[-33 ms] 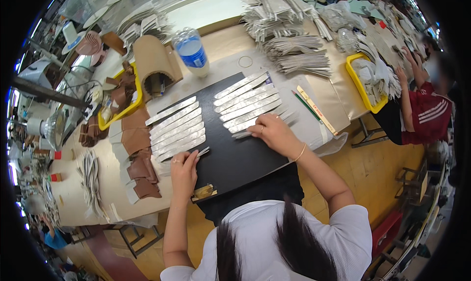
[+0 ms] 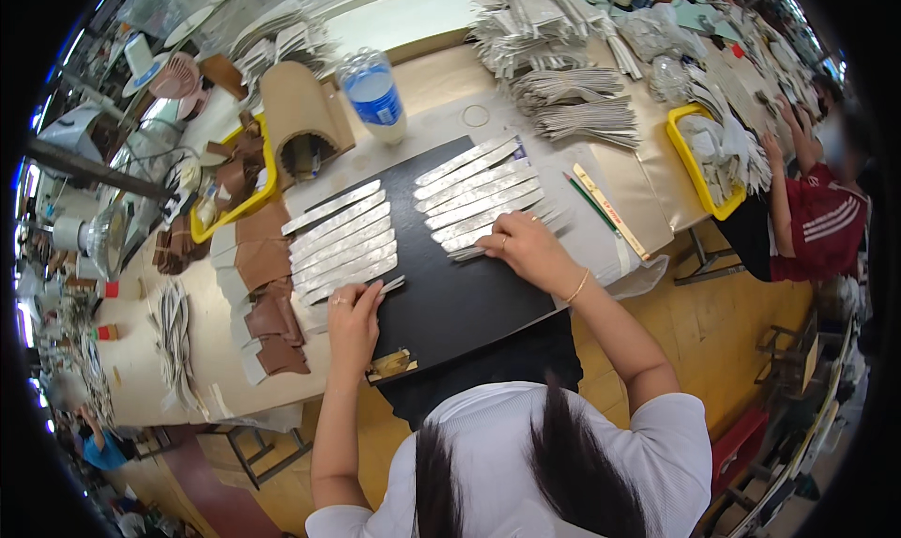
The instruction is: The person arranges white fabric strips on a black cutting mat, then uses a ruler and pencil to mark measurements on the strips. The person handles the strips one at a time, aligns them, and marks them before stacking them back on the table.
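Note:
Two fanned rows of long silvery-grey strips lie on a black board (image 2: 427, 299): a left row (image 2: 343, 242) and a right row (image 2: 479, 189). My left hand (image 2: 355, 324) is at the near end of the left row, thumb and fingers pinched on the tip of a strip (image 2: 392, 284). At the near end of the right row, my right hand (image 2: 527, 252) has its fingers closed on the nearest strips, partly hiding them. Whether it grips one or several I cannot make out.
Brown leather-like pieces (image 2: 272, 313) lie left of the board. Behind are a yellow tray (image 2: 272, 167), a curved brown holder (image 2: 298, 101) and a water bottle (image 2: 374, 97). To the right lie a green pencil (image 2: 591, 203), a ruler (image 2: 610, 209) and strip bundles (image 2: 587, 120). A co-worker (image 2: 826, 209) sits at right.
The whole view has shifted very slightly. Both hands stay at the near ends of their rows, with the fingers placed almost as before.

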Motion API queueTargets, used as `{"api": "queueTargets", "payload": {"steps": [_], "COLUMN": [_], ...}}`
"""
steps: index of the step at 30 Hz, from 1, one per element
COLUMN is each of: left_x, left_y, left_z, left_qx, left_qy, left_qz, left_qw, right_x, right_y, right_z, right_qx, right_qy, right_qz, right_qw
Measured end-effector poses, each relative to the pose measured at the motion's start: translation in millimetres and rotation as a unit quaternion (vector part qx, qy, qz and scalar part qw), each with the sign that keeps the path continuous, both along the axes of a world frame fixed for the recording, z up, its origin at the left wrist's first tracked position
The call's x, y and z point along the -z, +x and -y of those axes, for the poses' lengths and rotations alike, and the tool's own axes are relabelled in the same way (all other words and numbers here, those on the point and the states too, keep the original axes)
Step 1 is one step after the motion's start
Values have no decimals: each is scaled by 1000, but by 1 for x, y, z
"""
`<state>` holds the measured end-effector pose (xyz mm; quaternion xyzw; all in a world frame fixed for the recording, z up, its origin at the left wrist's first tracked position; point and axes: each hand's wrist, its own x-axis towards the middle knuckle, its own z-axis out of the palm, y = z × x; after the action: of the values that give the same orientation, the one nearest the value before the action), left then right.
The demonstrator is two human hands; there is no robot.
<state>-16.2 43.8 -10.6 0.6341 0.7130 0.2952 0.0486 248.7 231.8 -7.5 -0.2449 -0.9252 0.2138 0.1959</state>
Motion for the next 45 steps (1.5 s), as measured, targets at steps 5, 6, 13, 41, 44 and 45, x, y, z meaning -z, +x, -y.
{"api": "queueTargets", "payload": {"steps": [5, 6, 13, 41, 44, 45], "left_x": [3, 3, -3, -5, -2, -3], "left_y": [-15, -17, -25, -40, -43, -43], "left_z": [-20, -22, -28, -61, -61, -61], "left_qx": [2, -4, -27, 18, 7, 2], "left_qy": [8, -5, -107, -64, -98, -107], "left_qz": [-41, -28, 65, 55, 86, 96], "left_qw": [999, 1000, 992, 996, 992, 990], "right_x": [-2, -2, -1, -8, -4, -5], "right_y": [-12, -11, -7, -36, -34, -33], "right_z": [-12, -12, -19, -47, -49, -48], "right_qx": [-6, 6, -13, 5, 1, -8], "right_qy": [27, 25, -41, -27, -47, -40], "right_qz": [21, 30, 44, 66, 79, 82], "right_qw": [999, 999, 998, 997, 996, 996]}}
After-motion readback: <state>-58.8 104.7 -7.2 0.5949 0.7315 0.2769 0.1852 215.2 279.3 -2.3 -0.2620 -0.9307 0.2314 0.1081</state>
